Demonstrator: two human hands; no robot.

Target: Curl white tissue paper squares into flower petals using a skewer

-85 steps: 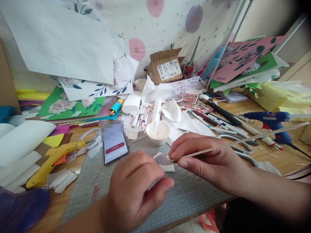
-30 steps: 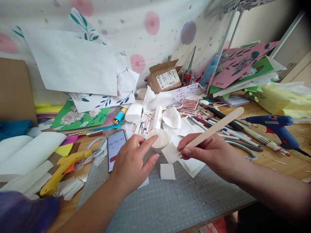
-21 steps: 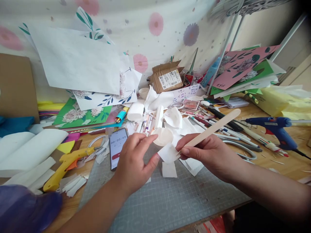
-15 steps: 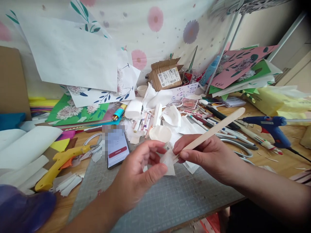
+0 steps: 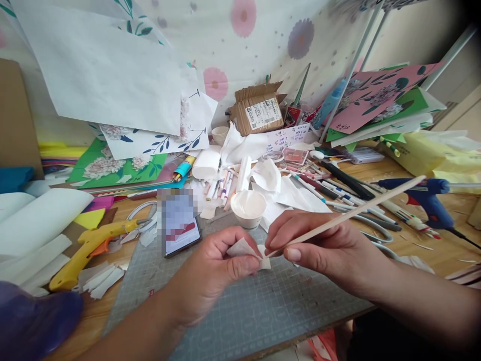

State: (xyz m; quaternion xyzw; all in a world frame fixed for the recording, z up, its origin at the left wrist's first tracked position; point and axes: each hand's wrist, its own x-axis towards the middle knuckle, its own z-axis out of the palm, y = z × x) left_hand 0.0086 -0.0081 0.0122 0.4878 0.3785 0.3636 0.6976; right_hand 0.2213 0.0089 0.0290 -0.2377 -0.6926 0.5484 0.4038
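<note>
My left hand [image 5: 221,271] pinches a small piece of thin white paper [image 5: 242,247] between thumb and fingers, above the grey cutting mat [image 5: 240,311]. Closed round a flat wooden stick [image 5: 349,215] is my right hand [image 5: 319,245]; the stick's lower tip meets the paper and its long end points up to the right. Just behind the hands stands a paper cup [image 5: 248,206] with whitish content inside.
A phone [image 5: 180,223] and a yellow glue gun [image 5: 90,250] lie left. Pens, white paper scraps [image 5: 265,175] and a cardboard box [image 5: 257,109] are behind. At the right are a blue glue gun [image 5: 432,200] and scissors [image 5: 372,225].
My left fingers have closed on the paper, which is now folded over between them. The stick has turned edge-on, its upper end further right. The view has shifted slightly.
</note>
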